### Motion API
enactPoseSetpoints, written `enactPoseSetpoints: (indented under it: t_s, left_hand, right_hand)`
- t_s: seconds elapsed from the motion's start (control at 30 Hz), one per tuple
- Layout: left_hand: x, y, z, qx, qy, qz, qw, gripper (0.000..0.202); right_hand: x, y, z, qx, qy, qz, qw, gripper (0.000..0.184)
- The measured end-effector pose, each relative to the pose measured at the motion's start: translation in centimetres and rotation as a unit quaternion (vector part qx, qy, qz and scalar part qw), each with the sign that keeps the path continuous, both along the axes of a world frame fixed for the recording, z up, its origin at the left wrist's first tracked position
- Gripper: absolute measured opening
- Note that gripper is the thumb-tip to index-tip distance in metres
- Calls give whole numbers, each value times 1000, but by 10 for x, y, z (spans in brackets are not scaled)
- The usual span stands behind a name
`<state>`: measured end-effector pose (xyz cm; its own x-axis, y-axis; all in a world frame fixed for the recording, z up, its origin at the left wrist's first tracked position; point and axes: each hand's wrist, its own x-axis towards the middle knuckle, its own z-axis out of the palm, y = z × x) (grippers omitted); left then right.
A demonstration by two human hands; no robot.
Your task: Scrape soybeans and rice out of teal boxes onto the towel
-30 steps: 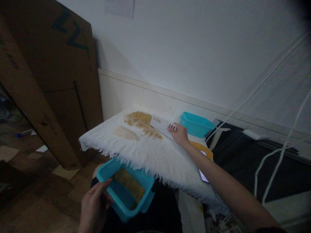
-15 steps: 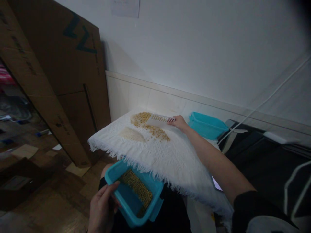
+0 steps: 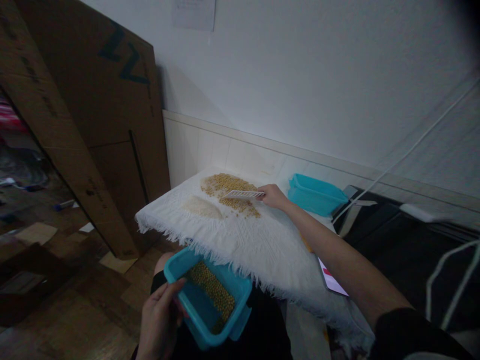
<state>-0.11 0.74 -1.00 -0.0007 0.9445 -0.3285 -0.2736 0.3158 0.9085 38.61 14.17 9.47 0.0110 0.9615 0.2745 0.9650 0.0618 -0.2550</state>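
My left hand (image 3: pixel 159 315) grips the near left rim of a blue plastic basket (image 3: pixel 245 290), tilted over my lap below the table edge. Yellowish beans (image 3: pixel 213 287) lie along its inside. My right hand (image 3: pixel 275 196) is closed on one end of a flat white slotted plastic piece (image 3: pixel 243 193), whose exact kind I cannot tell. This piece stands edge-up among loose soybeans (image 3: pixel 225 183) spread over a white fringed cloth (image 3: pixel 258 250). A small pale heap of what looks like rice (image 3: pixel 201 207) lies nearer to me, left of the slotted piece.
Behind my right forearm stands a second blue basket (image 3: pixel 317 194), close to the wall. A phone with a lit screen (image 3: pixel 332 280) lies under that forearm. On the left rises a tall cardboard box (image 3: pixel 112 115). A white cable (image 3: pixel 405 155) crosses at right.
My right hand has moved slightly toward me and left, and the slotted piece has turned from lying flatter to edge-up. The left hand and its basket have barely moved.
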Motion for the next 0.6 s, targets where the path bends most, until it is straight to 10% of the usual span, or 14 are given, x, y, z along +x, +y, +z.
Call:
enactPoseSetpoints:
  t_s: [0.6]
  left_hand:
    - [0, 0, -4, -4, -4, 1, 1000, 41]
  right_hand:
    - [-28, -60, 25, 59, 53, -44, 996, 19]
